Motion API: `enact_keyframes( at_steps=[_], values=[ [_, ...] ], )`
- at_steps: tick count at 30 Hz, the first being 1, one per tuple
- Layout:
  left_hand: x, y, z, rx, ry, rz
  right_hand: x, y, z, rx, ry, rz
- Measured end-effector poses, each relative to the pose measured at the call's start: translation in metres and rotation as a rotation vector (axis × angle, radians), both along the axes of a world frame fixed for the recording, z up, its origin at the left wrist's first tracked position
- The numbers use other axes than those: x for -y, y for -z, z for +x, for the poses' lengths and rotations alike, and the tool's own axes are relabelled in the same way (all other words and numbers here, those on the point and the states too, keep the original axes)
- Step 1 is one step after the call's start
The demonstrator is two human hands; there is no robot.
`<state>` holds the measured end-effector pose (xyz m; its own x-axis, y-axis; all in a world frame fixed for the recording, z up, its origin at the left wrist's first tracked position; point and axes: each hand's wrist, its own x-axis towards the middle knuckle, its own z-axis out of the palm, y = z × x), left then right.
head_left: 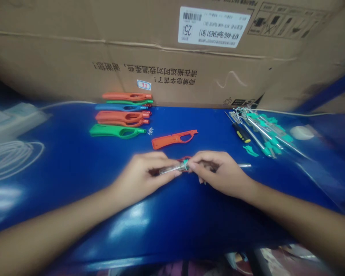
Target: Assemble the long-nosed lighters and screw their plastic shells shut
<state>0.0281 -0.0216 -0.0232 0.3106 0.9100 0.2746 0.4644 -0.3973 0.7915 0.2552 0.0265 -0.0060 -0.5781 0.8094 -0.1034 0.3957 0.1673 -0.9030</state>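
Near the middle of the blue table, my left hand (148, 170) is closed around the back end of a lighter core (171, 168), a clear tube with a teal-green piece at its front. My right hand (215, 168) pinches it at that teal piece. A thin metal rod (245, 165) sticks out to the right past my right hand. Partly hidden behind my fingers is a red-orange shell piece (184, 158); I cannot tell which hand bears it. Just beyond my hands lies an orange lighter shell half (174, 140), open side up.
Several orange, blue and green lighter shells (117, 131) are stacked at back left, beside small white pins (151, 131). At right lie a screwdriver (241, 132), metal-rod lighter cores (264, 132) and teal triggers (250, 150). A cardboard box (74, 65) walls the back; coiled white cable (17, 153) lies left.
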Motion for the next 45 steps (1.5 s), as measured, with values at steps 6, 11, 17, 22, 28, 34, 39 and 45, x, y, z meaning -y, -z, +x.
enact_keyframes(
  at_steps=[6,11,17,22,28,34,39,45],
  values=[
    [0.0,0.0006,0.0005,-0.009,-0.014,0.006,-0.0011,0.0014,0.0011,-0.034,0.007,-0.005],
    [0.0009,0.0011,0.0002,0.0,-0.013,0.013,-0.0005,0.0018,0.0007,-0.05,0.027,-0.045],
    [0.001,0.002,-0.0008,0.027,0.026,0.005,0.0018,-0.0011,-0.0014,-0.062,0.039,-0.047],
    [0.0011,0.0033,-0.0013,0.034,0.036,0.01,0.0024,-0.0029,-0.0028,-0.06,0.039,-0.064],
    [0.0032,0.0018,-0.0006,0.036,0.037,0.006,0.0025,-0.0023,-0.0028,-0.058,0.034,-0.058],
    [0.0029,0.001,0.0009,0.001,-0.011,0.003,-0.001,-0.0017,-0.0024,-0.083,0.023,-0.116],
    [0.0019,-0.001,0.0029,0.002,-0.055,0.033,-0.0032,-0.0021,-0.0011,-0.09,0.04,-0.165],
    [0.0013,0.0,0.0012,0.008,-0.032,0.026,-0.0009,-0.0036,-0.002,-0.082,0.046,-0.151]
  ],
)
